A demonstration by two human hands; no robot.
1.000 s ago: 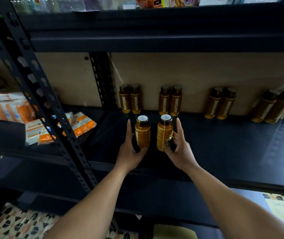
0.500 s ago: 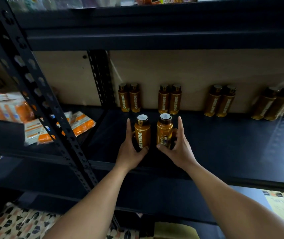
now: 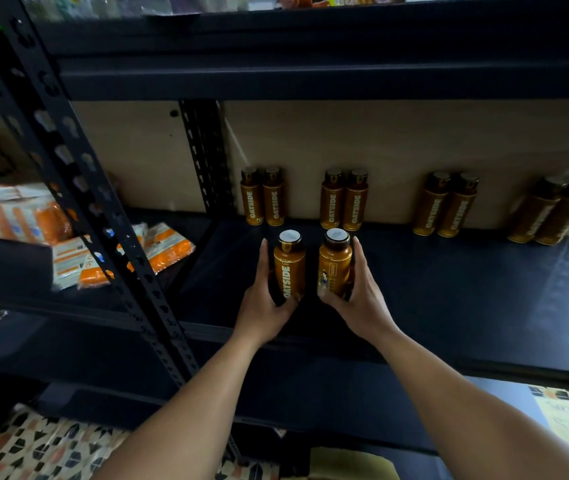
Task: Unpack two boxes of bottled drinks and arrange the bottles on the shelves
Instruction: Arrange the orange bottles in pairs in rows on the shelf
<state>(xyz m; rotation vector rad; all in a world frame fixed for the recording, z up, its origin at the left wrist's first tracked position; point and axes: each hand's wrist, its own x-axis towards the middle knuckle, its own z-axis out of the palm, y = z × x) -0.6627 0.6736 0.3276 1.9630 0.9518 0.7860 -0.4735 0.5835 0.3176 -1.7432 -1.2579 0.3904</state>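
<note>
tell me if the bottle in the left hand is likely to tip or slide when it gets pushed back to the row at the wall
The bottle in the left hand is tall and narrow, so a push near its cap could probably tip it; low down seems safer. Its glossy label and the smooth dark shelf suggest it would slide easily. It looks sealed, so likely weighty enough to stay upright.

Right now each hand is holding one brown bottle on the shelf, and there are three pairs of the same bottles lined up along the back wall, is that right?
Not quite. The head view shows four pairs along the back wall, not three; the fourth pair stands at the far right. The rest holds: the left hand holds one bottle and the right hand holds the other bottle on the shelf.
</note>
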